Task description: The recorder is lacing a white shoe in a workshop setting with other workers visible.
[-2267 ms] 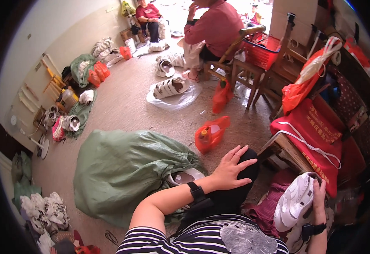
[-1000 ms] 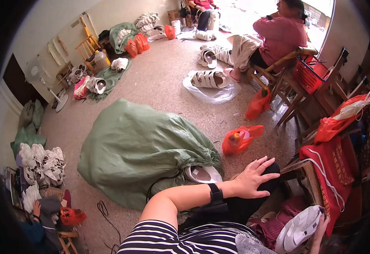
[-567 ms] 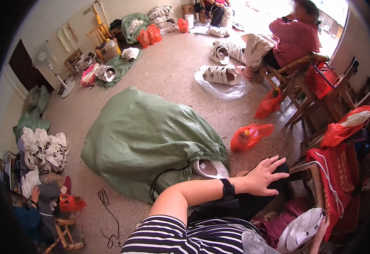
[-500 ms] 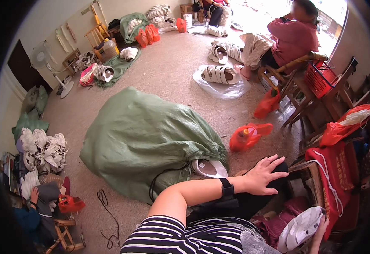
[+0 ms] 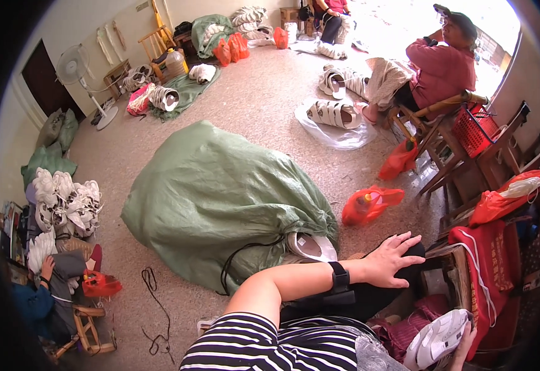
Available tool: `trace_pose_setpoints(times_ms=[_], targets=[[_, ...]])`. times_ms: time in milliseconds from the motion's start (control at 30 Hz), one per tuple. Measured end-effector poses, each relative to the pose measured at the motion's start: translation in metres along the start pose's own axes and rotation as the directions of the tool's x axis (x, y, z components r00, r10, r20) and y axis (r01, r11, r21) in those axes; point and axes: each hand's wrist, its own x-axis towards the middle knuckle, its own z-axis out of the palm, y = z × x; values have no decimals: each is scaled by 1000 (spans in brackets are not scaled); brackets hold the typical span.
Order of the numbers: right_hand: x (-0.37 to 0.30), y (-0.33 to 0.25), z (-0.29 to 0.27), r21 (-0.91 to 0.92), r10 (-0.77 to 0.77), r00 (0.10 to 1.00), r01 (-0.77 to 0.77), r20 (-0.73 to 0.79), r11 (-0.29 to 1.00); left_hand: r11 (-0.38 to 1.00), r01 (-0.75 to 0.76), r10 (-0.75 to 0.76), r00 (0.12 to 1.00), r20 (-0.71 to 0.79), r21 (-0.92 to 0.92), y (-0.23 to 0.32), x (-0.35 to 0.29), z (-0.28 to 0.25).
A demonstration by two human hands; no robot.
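Observation:
My left hand (image 5: 386, 263) rests palm down over my black-clad knee, fingers spread and holding nothing. At the lower right my right hand (image 5: 465, 347) grips the edge of a white sandal-like shoe upper (image 5: 434, 341) with strap cut-outs; only part of that hand shows. Beneath the upper lies a dark red cloth (image 5: 427, 309). Beyond my left forearm sits a large green sack (image 5: 220, 185), its mouth gathered by a black cord. Another white shoe upper (image 5: 311, 246) pokes out of the sack's mouth.
Red plastic bags (image 5: 369, 207) stand right of the sack. A wooden box (image 5: 458, 266) and red cloth bag (image 5: 483, 266) are beside my right side. A seated person (image 5: 443, 74) is at the upper right, another person's hand (image 5: 47, 269) at the left. A black cord (image 5: 165, 309) lies on the floor.
The view has shifted slightly, so the room sits a little lower and further right. Both my hands keep their places, the right one still gripping the shoe upper.

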Motion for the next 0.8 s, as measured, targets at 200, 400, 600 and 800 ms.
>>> trace_pose_setpoints(times_ms=[200, 400, 600, 800], targets=[[-9, -10, -2, -43, 45, 999, -46, -19, 998, 1000, 5, -5, 1000, 8, 8, -2, 2, 2], [-21, -35, -3, 78, 108, 992, -113, 60, 991, 1000, -7, 7, 1000, -1, 9, -1, 3, -2], [-21, -42, 5, 68, 185, 979, -191, 82, 979, 1000, -17, 16, 1000, -12, -23, 0, 0, 2], [-27, -54, 5, -53, 108, 973, -99, 205, 994, 994, -22, 22, 1000, -7, -108, 1, 2, 23]])
